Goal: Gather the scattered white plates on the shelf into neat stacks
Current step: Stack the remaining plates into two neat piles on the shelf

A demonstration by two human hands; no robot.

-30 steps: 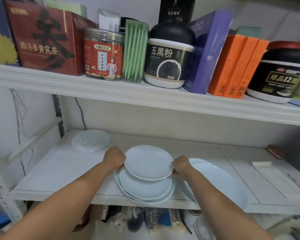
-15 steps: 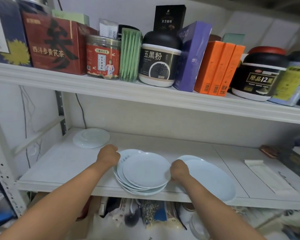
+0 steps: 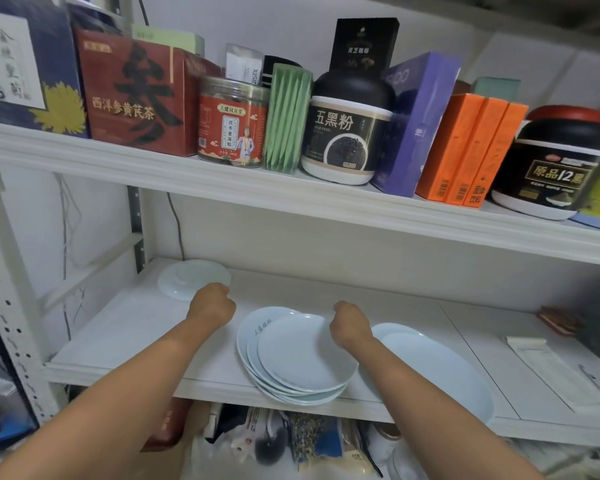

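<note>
On the upper shelf (image 3: 291, 199) a dark red box (image 3: 132, 95) reads 西洋参黄芪茶, and just right of it a clear canister (image 3: 232, 126) carries a red label headed 天健同京堂. A black-lidded tub (image 3: 349, 133) says 五黑粉, and another tub (image 3: 558, 164) at the far right reads 原品12黑; a black box (image 3: 362, 43) behind shows 灵芝咖啡. Three orange boxes (image 3: 471, 150) stand side by side with barcodes low on their spines. On the lower shelf (image 3: 118, 334) a loose stack of white plates (image 3: 302, 355) sits near the front edge, the plates fanned out of line, with faint blue characters on an underlying plate that are too blurred to read. A larger white plate (image 3: 437, 372) lies just right of the stack, overlapping another plate behind it. A single upturned plate (image 3: 191, 277) rests at the back left. The left hand (image 3: 211, 304) is curled into a closed grip just left of the stack, holding nothing visible. The right hand (image 3: 350, 323) is likewise curled at the stack's right rim; whether its grip has the plate I cannot tell.
</note>
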